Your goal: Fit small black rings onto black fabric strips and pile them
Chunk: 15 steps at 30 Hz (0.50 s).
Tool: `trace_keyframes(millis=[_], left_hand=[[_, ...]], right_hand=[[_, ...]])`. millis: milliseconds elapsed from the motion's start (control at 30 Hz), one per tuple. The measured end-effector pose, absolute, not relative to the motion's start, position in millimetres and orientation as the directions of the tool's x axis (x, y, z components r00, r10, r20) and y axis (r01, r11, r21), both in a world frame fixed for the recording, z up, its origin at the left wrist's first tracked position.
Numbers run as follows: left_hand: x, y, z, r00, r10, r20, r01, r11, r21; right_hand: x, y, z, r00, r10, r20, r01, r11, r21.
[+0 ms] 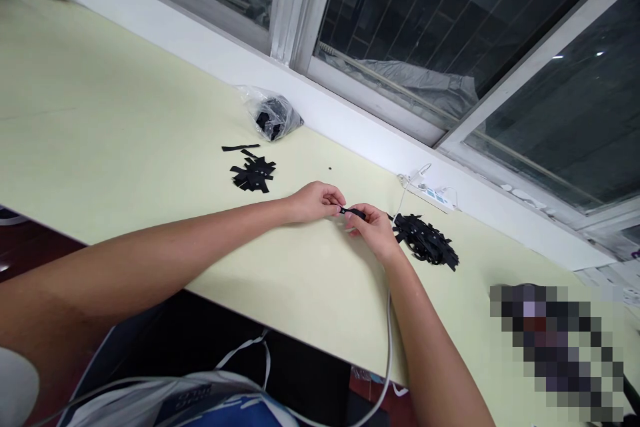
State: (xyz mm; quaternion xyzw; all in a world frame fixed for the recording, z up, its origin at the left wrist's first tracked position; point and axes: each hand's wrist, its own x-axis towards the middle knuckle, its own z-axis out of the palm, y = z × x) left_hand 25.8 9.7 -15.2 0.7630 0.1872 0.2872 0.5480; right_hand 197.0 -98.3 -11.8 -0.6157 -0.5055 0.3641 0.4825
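Note:
Between my two hands is a short black fabric strip (pixel 354 212) with a small pale mark on it. My left hand (pixel 320 203) pinches its left end with thumb and fingertips. At the other end, my right hand (pixel 371 227) is closed on the strip, its fingers partly covering it. Both hands are just above the pale yellow table (pixel 300 280). Right of my right hand lies a large heap of black strips (pixel 426 240), some with small white marks. A smaller pile of similar strips (pixel 254 175) lies beyond my left forearm.
A clear plastic bag (pixel 274 117) with black pieces stands against the white ledge. A power strip (pixel 434 197) with plugs sits by the ledge. One white cable (pixel 389 327) runs beside my right forearm over the table's front edge. A blurred-out dark object lies at the right.

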Motion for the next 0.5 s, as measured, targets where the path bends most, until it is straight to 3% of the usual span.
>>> trace_keyframes(millis=[300,500], left_hand=[[25.0,5.8,-13.3,0.776,0.584,0.240,0.021,-0.404,0.915],[19.9,1.7,-7.2,0.672,0.611,0.419,0.140,-0.660,0.738]], right_hand=[[194.7,-99.4,-9.7,0.185,0.980,0.068,0.324,0.004,-0.946],[197.5,-99.5,-9.1,0.305,0.945,0.119,0.394,-0.011,-0.919]])
